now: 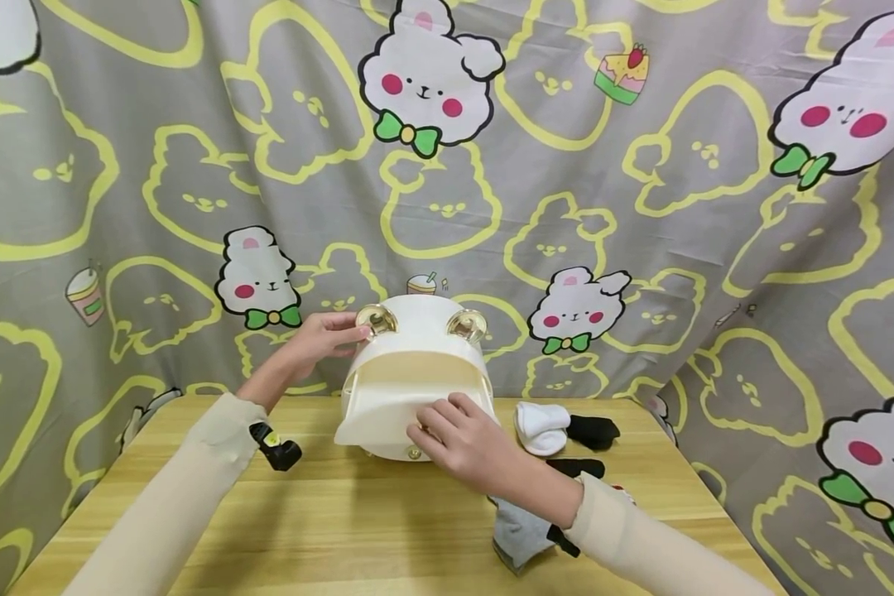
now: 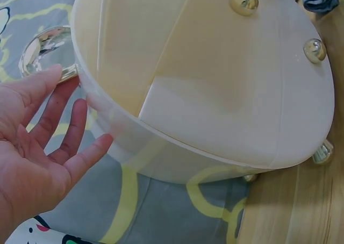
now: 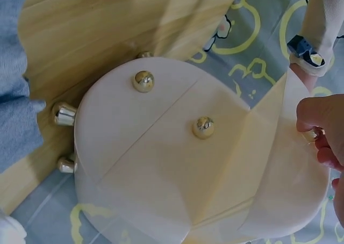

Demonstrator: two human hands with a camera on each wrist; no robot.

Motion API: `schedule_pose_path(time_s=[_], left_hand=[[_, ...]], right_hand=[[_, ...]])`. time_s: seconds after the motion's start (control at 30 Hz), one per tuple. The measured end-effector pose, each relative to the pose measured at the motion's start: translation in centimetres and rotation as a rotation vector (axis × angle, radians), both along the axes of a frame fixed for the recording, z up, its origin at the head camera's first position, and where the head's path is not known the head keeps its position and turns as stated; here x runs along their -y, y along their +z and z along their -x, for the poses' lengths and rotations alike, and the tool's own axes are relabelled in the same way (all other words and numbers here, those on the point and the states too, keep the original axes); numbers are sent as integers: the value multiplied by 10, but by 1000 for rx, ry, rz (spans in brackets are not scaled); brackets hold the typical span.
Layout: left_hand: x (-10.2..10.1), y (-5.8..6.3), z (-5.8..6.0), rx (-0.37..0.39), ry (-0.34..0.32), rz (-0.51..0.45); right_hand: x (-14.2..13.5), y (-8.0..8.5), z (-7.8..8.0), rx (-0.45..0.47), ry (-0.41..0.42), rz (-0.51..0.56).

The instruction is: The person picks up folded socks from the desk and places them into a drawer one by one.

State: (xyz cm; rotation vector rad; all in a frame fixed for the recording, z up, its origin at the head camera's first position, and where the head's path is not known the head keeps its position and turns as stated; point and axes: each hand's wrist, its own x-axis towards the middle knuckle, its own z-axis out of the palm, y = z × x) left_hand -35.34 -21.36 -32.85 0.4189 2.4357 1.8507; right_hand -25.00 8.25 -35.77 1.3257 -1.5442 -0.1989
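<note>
A cream rounded box (image 1: 414, 335) with gold ring-shaped ears, gold ball knobs and short gold feet stands on the table. Its upper front flap (image 1: 387, 414) is tilted outward, leaving a gap above it. My left hand (image 1: 316, 341) is at the left gold ear (image 2: 47, 53), thumb and index finger pinching its rim while the other fingers spread beside the box wall. With thumb and fingertips, my right hand (image 3: 328, 131) pinches the flap's gold knob (image 3: 313, 135). The lower gold knobs (image 3: 203, 127) are untouched.
On the right of the wooden table (image 1: 328, 530) lie a white sock bundle (image 1: 542, 426), a black sock bundle (image 1: 594, 431), another black piece (image 1: 577, 468) and a grey sock (image 1: 517, 530), partly under my right forearm. A patterned curtain (image 1: 447, 223) hangs behind the box.
</note>
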Motion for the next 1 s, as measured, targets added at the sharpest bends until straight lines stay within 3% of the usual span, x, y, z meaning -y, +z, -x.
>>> schedule_pose_path(time_s=[0.2,0.33,0.6,1.0], left_hand=[[3,-2,2,-1,4,9],[4,-3,4,4,4,9],[2,-2,3,17,-6,3],[2,0,3,22,-8,1]], right_hand=[[-2,-3,-7,17,23,-20],[-3,-4,-9,-13,54,-24],[-3,-7,-15,-64,41,-54],[0,13,-31,-78,67,-33]])
